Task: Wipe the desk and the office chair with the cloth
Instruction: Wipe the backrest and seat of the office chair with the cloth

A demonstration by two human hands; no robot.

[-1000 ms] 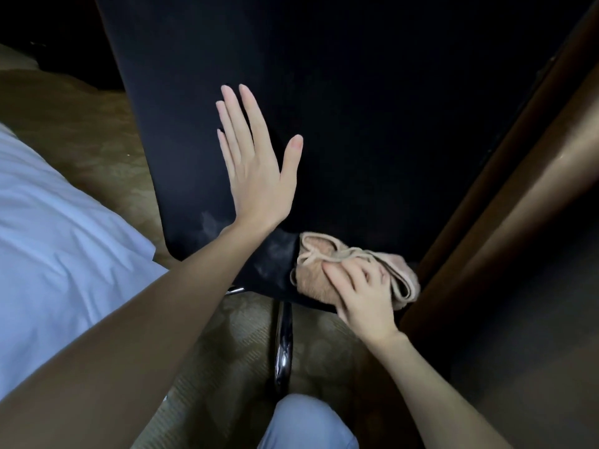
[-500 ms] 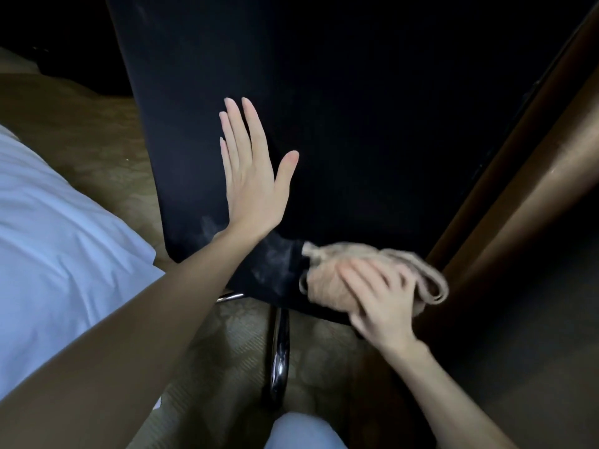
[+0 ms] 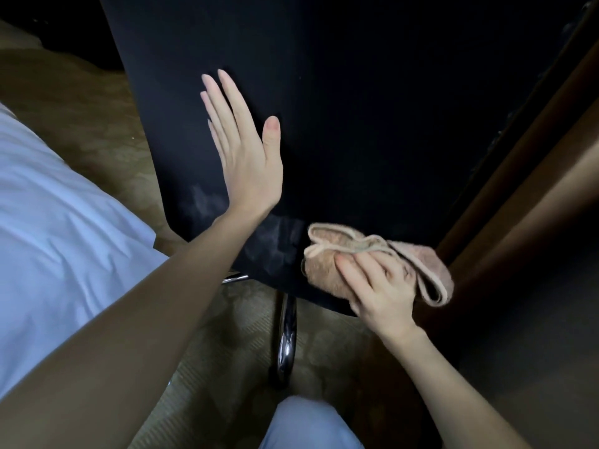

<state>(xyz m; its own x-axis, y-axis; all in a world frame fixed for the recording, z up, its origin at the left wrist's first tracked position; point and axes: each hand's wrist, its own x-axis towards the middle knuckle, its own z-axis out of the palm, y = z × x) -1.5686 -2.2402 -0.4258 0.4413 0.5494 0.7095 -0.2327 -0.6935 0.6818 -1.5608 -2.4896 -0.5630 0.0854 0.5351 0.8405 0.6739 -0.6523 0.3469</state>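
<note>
The left arm reaches forward from the lower left. The left hand point(image 3: 246, 166) lies flat against the black back panel of the office chair point(image 3: 356, 124), fingers straight and close together, pointing up, thumb spread to the right; it grasps nothing.

The right arm comes in from the lower right. The right hand point(image 3: 382, 293) holds a bunched pinkish-beige cloth point(image 3: 327, 267) against the lower edge of the chair back. Its fingers curve over the wad and point up and to the left; the thumb is hidden. A folded hem of the cloth hangs loose to the right of the hand.

Pale dusty smears point(image 3: 207, 202) show on the chair fabric just left of the cloth and below the left wrist.

A chrome leg point(image 3: 287, 332) runs down from under the chair onto patterned carpet point(image 3: 97, 134). A white bed sheet point(image 3: 58, 222) fills the left side. A brown wooden panel point(image 3: 518, 196) stands at the right, just beside the cloth. A knee in pale trousers point(image 3: 308, 426) shows at the bottom edge.
</note>
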